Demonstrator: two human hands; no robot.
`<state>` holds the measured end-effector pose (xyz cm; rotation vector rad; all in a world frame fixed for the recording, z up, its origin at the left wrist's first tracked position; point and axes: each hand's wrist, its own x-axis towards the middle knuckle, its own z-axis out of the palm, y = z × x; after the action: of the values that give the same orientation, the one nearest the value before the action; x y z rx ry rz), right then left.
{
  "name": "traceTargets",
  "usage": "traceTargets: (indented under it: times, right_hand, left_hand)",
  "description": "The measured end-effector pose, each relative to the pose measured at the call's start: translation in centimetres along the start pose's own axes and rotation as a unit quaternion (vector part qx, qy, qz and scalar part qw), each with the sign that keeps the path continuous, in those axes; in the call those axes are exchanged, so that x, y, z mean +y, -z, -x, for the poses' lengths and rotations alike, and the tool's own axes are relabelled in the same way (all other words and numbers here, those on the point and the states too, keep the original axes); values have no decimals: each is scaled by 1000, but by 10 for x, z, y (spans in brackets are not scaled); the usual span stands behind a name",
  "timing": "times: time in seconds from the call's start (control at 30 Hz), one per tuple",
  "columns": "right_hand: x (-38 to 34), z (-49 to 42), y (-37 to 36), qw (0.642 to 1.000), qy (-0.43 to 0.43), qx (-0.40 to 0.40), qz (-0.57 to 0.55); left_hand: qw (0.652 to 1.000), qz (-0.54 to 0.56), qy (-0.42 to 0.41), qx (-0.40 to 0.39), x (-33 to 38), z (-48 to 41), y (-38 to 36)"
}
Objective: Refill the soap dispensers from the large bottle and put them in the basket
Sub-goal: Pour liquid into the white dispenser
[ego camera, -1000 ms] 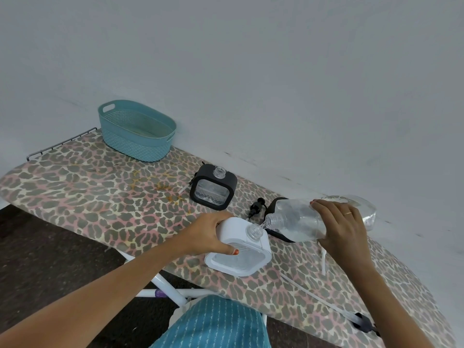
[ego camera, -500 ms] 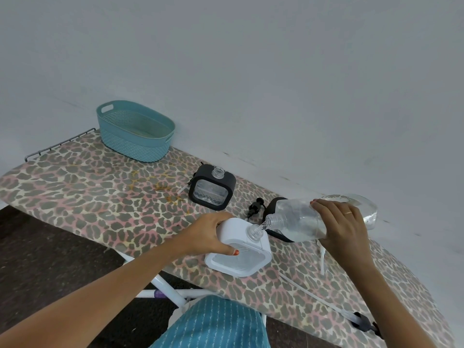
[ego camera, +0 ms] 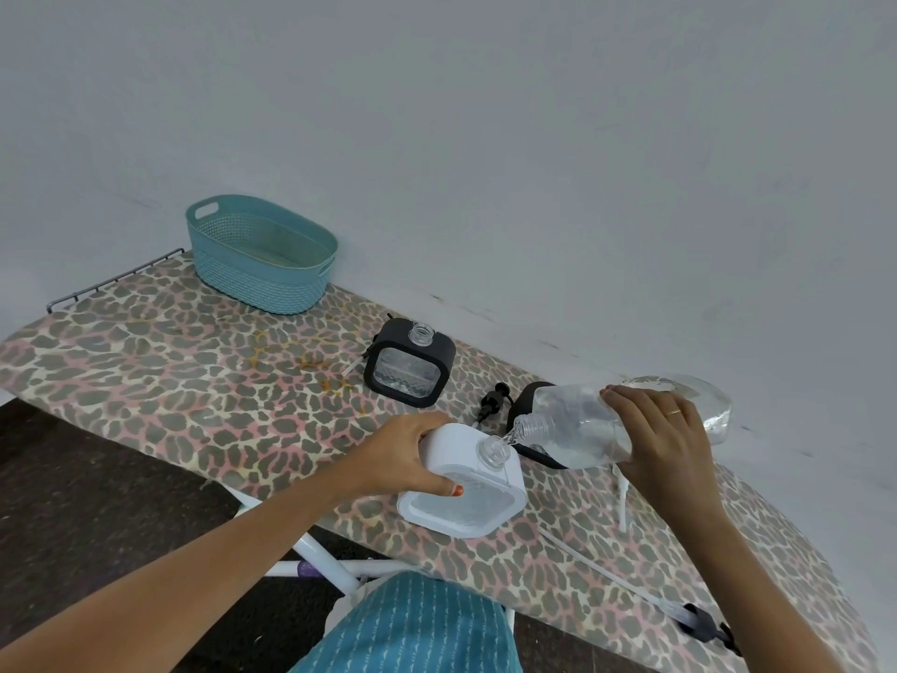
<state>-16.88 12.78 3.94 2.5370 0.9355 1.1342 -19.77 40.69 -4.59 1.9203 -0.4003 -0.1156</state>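
We record the left hand (ego camera: 405, 456) gripping the white dispenser (ego camera: 466, 507) by its side, near the front edge of the ironing board (ego camera: 145, 361), open neck upward. The right hand (ego camera: 665, 439) is curled round the large bottle (ego camera: 573, 425), tipped nearly flat, its mouth just above that neck. The teal basket (ego camera: 262, 269) sits at the far left corner, and an uncapped black dispenser (ego camera: 410, 371) stands near the back edge.

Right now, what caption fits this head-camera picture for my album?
Right hand tips a large clear bottle into a white soap dispenser that the left hand steadies.
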Motion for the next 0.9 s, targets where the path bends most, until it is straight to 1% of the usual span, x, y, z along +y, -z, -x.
traceTargets:
  times: [0.43, 0.9]
  right_hand:
    - [2, 2, -2, 1000, 3, -4, -26]
    - [2, 3, -1, 1000, 14, -2, -3]
  left_hand:
    - [1000, 3, 0, 6, -2, 0, -1]
    - [1000, -12, 4, 15, -4, 0, -3]
